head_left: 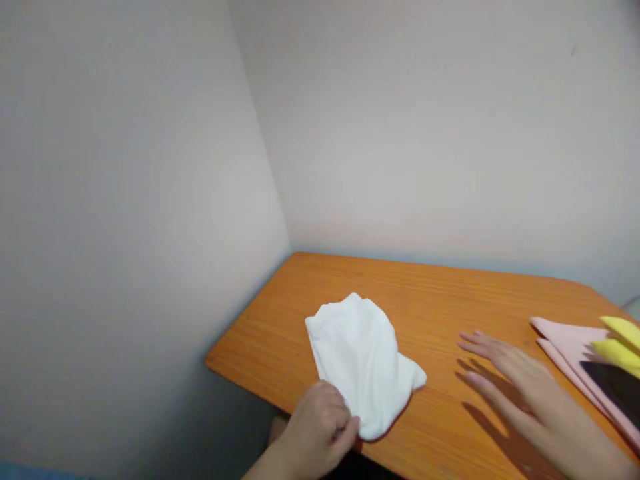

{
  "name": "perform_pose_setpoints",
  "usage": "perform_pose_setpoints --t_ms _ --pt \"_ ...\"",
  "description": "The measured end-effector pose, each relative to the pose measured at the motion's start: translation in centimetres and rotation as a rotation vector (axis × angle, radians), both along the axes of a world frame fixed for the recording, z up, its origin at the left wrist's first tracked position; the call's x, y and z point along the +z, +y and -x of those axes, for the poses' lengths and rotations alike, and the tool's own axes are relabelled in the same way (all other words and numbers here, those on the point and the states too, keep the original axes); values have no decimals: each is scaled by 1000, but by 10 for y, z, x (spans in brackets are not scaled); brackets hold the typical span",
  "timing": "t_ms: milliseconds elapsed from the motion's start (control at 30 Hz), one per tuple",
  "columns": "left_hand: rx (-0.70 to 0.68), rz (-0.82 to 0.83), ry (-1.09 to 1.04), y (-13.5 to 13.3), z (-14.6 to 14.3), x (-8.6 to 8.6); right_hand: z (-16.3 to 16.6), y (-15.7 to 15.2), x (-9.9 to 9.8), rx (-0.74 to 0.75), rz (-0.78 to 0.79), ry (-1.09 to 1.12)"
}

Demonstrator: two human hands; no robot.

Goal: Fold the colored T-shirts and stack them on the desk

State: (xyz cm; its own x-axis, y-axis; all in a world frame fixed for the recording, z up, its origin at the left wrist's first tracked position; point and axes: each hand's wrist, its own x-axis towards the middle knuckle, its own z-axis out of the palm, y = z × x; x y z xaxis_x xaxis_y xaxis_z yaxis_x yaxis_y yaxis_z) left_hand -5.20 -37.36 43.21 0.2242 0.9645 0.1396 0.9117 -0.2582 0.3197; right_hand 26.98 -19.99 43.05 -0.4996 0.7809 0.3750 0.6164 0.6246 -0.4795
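A rumpled white cloth (357,357) lies on the wooden table, close to its front edge. My left hand (320,427) is closed at the cloth's near left edge, its curled fingers and thumb gripping the fabric there. Part of that edge is hidden behind the fingers. To the right of the cloth, my right hand (520,387) hovers over the table with fingers stretched out and thumb apart. It holds nothing and casts a shadow on the wood.
At the table's right side lie folded pink cloth (567,340), a yellow piece (620,350) and a black piece (613,387). The orange-brown table (430,293) meets a pale wall (425,133) at the back. Another wall stands on the left.
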Motion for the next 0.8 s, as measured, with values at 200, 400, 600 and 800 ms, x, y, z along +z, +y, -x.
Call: perform_pose_setpoints --t_ms 200,400,600,800 --pt "445 -141 124 -23 67 11 77 5 2 125 176 -39" --pt "307 -154 -159 -13 3 27 108 -7 -28 -45 394 -268" --pt "337 108 -248 12 -84 2 104 -53 -45 150 602 -25" --pt "413 119 -214 8 -88 -22 100 -75 -49 83 561 53"
